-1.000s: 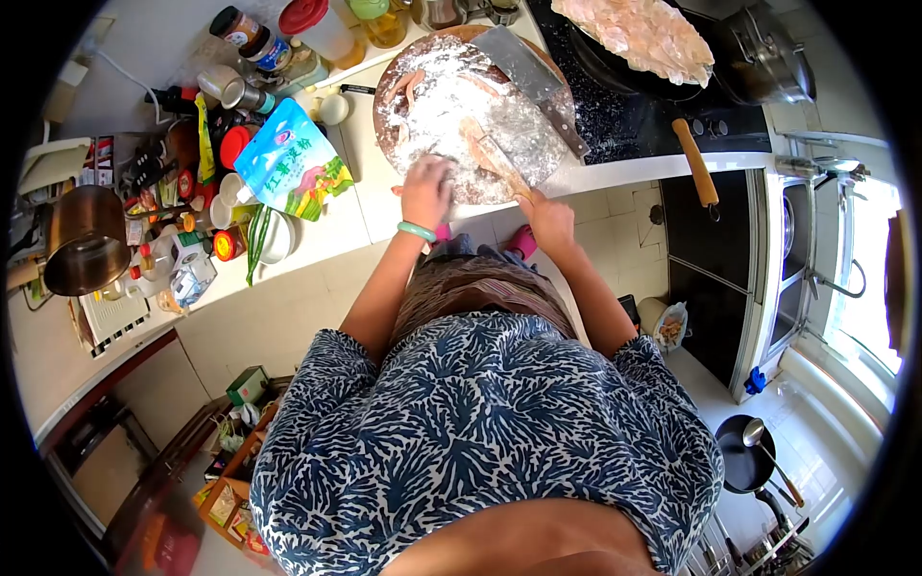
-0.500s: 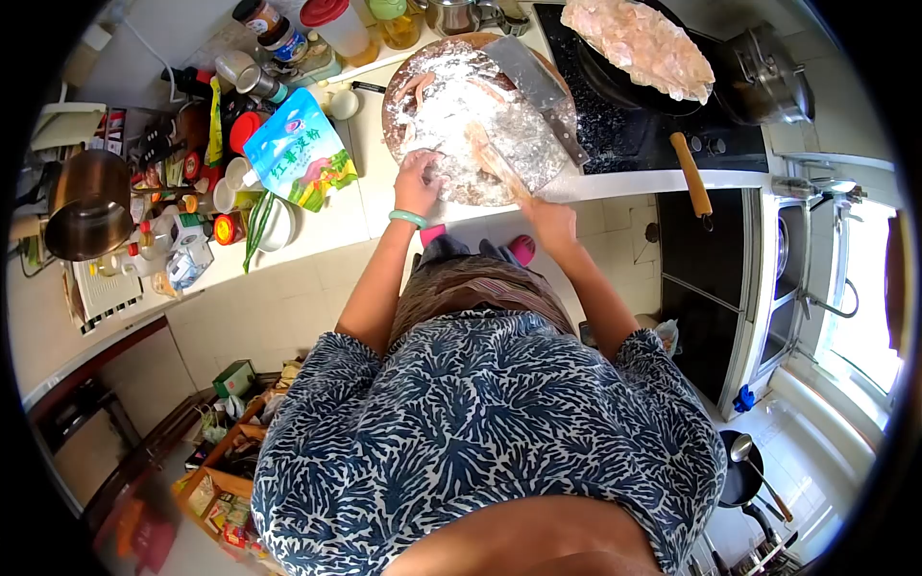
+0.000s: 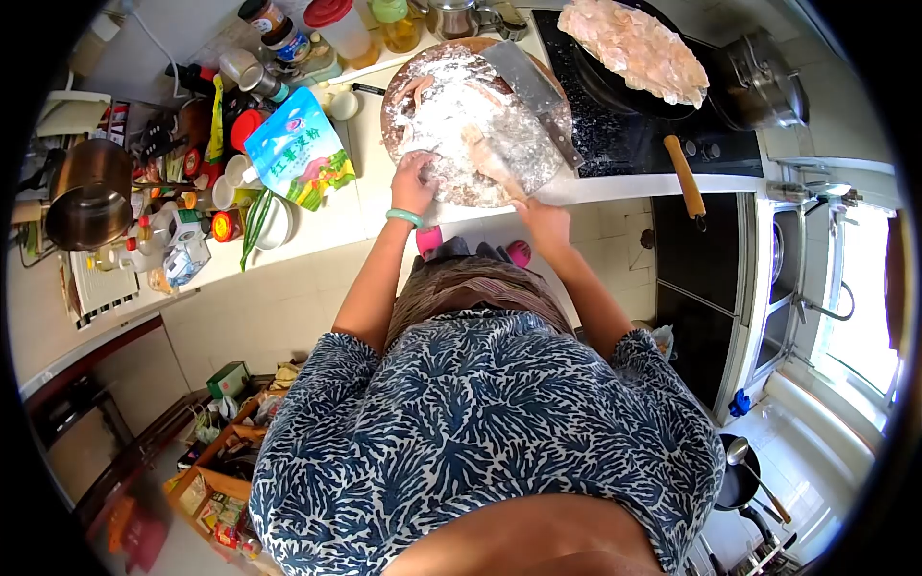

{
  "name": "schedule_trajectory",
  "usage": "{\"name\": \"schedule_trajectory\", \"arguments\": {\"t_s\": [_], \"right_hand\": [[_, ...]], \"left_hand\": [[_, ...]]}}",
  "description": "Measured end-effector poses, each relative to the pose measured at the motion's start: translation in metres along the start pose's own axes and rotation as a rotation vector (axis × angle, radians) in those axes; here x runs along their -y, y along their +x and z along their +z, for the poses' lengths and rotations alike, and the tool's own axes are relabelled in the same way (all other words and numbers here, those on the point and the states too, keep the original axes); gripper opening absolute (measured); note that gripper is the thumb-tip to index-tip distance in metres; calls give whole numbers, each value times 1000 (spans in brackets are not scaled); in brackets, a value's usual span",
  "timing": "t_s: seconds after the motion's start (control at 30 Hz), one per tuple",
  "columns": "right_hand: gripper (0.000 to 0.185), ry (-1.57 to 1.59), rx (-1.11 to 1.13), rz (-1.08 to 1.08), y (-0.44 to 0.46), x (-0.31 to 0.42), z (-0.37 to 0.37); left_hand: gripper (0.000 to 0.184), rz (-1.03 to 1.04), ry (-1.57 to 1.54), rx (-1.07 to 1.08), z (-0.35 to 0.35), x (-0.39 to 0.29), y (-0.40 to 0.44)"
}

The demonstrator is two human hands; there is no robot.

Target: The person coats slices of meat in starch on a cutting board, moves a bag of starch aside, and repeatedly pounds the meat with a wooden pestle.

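Observation:
A round wooden board (image 3: 392, 127) covered in white flour lies on the counter, with strips of pale meat (image 3: 415, 88) among the flour. My left hand (image 3: 415, 182) rests at its near left edge, fingers curled; anything beneath them is hidden. My right hand (image 3: 545, 227), at the near right edge, is closed around the end of a pale, wooden-looking tool (image 3: 497, 169), which reaches up across the flour. The tool's far end is hard to tell from the floured meat. A cleaver (image 3: 523, 79) lies flat on the board's right side.
A pan on the black stove (image 3: 615, 144) holds a heap of pale slices (image 3: 636, 56). A rolling pin (image 3: 685, 177) lies over the stove's front edge. Left of the board are a blue packet (image 3: 298, 149), a white bowl (image 3: 277, 226), green stalks (image 3: 256, 228) and jars.
My left hand has shifted slightly toward me and left, and its fingers look more curled. My right hand and the tool have moved little. The camera view has shifted slightly.

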State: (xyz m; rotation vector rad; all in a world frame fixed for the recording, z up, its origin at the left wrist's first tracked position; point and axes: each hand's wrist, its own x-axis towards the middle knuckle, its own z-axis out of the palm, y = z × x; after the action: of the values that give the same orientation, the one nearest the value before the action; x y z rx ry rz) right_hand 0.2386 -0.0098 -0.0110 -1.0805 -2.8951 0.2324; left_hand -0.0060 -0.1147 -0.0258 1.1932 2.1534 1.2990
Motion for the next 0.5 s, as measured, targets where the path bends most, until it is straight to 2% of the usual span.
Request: {"name": "schedule_trajectory", "arguments": {"t_s": [0.1,0.17,0.2,0.27,0.4,0.47,0.5], "right_hand": [[37,85,75,68,3,6,-21],[39,112,-177,83,3,4,-23],[39,109,-179,84,2,1,-17],[37,-48,-1,79,1,-6,3],[39,42,-103,104,1,1,-28],[40,65,33,165,-2,-4,-15],[40,65,32,166,-4,-5,-16]], "left_hand": [[40,-33,-15,6,-1,2,-2],[40,-16,31,-5,-1,3,0],[40,-13,28,-4,0,1,0],[41,-26,21,0,-2,-3,0],[41,7,56,1,-2,0,1],[42,-5,33,8,-1,-1,1],[42,-4,32,9,-1,-5,0]]}}
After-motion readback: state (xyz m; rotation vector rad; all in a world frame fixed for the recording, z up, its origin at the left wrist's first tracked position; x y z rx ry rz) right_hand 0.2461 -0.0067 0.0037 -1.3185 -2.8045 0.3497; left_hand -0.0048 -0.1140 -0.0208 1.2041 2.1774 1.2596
